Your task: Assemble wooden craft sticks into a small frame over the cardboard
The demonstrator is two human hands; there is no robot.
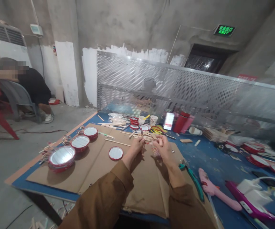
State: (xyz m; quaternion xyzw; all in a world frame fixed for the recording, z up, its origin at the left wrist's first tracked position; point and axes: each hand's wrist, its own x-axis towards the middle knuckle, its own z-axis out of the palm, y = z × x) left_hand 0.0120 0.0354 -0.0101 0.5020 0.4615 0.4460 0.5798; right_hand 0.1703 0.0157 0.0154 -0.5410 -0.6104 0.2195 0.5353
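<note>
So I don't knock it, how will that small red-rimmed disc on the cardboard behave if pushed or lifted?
The small red-rimmed disc lies flat and looks shallow on the cardboard sheet, so it's probably light and likely to slide, not tip. Its round rim suggests it could roll if stood on edge.

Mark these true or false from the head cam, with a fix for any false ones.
1. The left hand and right hand are above a cardboard sheet. True.
2. A pink glue gun lies to the right of the right hand. True.
3. The red-rimmed discs are stacked on the floor. False: they lie apart on the cardboard sheet.
4. The exit sign glows red. False: it glows green.
5. The person at far left is standing. False: they sit on a gray plastic chair.
</note>
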